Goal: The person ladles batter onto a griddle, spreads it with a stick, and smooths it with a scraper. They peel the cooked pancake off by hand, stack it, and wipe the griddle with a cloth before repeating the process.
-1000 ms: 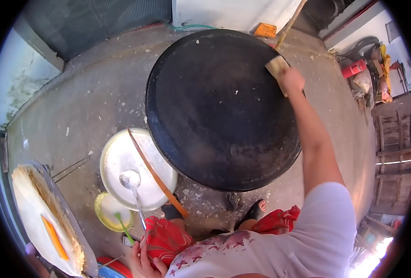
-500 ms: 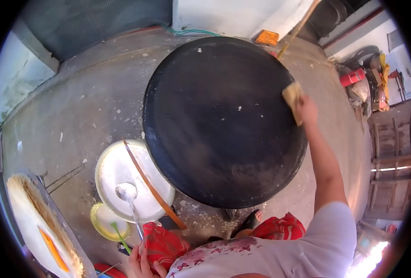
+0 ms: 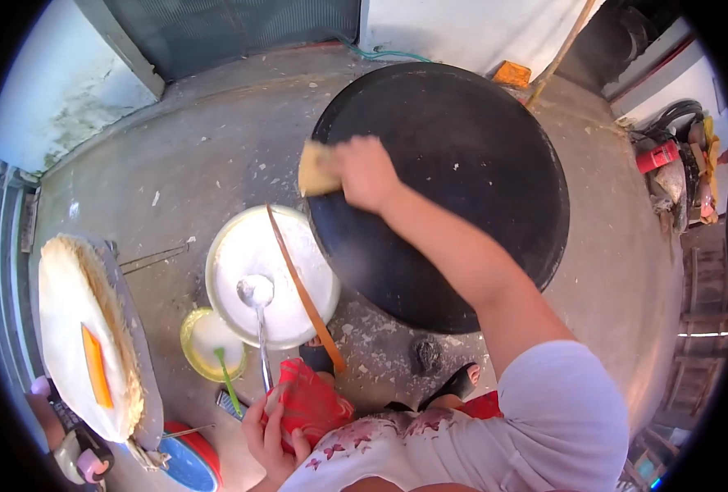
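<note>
My right hand (image 3: 368, 174) grips a tan pad (image 3: 318, 169), either a sponge or a folded cloth, at the left rim of a large round black griddle (image 3: 462, 139). White flecks dot the griddle's dark surface. My left hand (image 3: 278, 439) rests on the red cloth (image 3: 315, 402) over my knee, fingers apart and holding nothing. Beyond that knee stands a basin (image 3: 216, 279) of white batter-like liquid, with a metal ladle (image 3: 262, 328) in it. A long thin brown wooden strip (image 3: 302, 291) lies across it.
Left of the basin is a yellow-rimmed bowl (image 3: 190, 348) with a green-handled tool (image 3: 226, 373). A stack of thin white flatbreads (image 3: 65, 328) bears an orange strip (image 3: 97, 365). White scraps litter the floor. A pole (image 3: 561, 53) leans behind the griddle; a red cylinder (image 3: 657, 157) stands right.
My right hand has carried the tan pad from the griddle's right rim across to its left rim. The camera view has shifted, and my left hand stays by my knee.
</note>
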`<state>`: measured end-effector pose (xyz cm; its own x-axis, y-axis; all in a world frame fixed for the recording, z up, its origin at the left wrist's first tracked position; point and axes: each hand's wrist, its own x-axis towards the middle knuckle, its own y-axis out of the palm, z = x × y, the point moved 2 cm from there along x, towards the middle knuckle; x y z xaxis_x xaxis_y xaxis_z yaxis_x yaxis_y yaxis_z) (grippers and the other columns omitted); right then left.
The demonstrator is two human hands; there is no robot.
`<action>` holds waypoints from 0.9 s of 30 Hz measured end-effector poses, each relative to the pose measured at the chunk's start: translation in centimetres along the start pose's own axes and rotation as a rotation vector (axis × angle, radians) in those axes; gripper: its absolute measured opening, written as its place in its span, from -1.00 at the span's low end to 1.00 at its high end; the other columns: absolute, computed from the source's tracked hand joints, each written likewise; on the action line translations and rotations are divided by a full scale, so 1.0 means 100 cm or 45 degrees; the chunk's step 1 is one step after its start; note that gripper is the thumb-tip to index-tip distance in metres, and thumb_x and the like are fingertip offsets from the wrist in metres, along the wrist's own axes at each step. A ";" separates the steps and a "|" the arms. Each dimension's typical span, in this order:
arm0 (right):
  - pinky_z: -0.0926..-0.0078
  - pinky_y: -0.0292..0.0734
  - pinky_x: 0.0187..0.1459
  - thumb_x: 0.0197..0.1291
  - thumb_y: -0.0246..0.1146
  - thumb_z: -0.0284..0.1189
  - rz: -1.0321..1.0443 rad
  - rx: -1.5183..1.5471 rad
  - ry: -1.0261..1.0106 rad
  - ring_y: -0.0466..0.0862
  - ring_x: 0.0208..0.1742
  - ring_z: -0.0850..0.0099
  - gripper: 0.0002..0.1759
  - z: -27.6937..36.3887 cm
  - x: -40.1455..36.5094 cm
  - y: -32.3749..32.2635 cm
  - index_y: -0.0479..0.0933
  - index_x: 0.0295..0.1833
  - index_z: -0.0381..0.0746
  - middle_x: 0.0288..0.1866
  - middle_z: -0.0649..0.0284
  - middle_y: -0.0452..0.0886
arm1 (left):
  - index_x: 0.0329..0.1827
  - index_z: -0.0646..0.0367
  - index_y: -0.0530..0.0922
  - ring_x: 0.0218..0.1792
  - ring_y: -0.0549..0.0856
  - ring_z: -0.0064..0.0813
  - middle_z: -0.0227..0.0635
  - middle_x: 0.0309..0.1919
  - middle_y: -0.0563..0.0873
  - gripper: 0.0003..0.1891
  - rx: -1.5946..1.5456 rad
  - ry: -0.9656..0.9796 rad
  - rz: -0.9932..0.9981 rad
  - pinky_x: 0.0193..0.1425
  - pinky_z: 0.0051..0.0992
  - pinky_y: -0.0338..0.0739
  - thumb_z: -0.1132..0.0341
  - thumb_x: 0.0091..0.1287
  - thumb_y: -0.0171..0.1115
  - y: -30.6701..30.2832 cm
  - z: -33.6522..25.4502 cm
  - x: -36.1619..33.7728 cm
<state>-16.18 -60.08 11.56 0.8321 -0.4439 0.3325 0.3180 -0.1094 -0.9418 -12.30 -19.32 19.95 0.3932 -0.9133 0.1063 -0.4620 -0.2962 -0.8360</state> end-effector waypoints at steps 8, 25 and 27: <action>0.33 0.34 -0.12 -0.27 0.26 -0.43 0.142 0.467 -0.022 0.46 -0.18 0.24 -0.54 0.147 -0.239 -0.102 0.51 -0.09 -0.11 -0.21 0.19 0.48 | -0.01 0.33 0.47 0.03 0.42 -0.02 0.06 0.06 0.40 -0.60 -0.212 0.055 -0.113 0.08 -0.25 0.32 0.42 0.03 0.15 -0.010 0.010 -0.023; 0.24 0.35 0.10 -0.05 0.22 0.03 0.926 0.424 1.647 0.40 0.17 0.11 -0.34 0.183 -0.310 0.061 0.39 0.11 -0.16 0.14 0.04 0.39 | -0.01 0.28 0.49 -0.01 0.44 -0.13 -0.03 0.10 0.40 -0.62 -0.197 0.085 -0.206 0.04 -0.34 0.35 0.47 0.03 0.13 -0.021 0.025 -0.044; 0.17 0.30 0.16 -0.07 0.21 0.09 0.773 0.737 1.538 0.33 0.26 0.13 -0.21 0.197 -0.288 0.060 0.30 0.22 -0.15 0.26 0.04 0.29 | -0.02 0.27 0.50 -0.04 0.45 -0.14 -0.04 0.08 0.42 -0.61 -0.210 0.100 -0.228 0.01 -0.34 0.35 0.47 0.01 0.14 -0.019 0.025 -0.042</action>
<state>-29.27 -30.40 -2.68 0.1173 -0.7799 -0.6148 0.4417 0.5954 -0.6711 -11.03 -14.25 19.74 0.4209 -0.8589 0.2917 -0.5166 -0.4913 -0.7013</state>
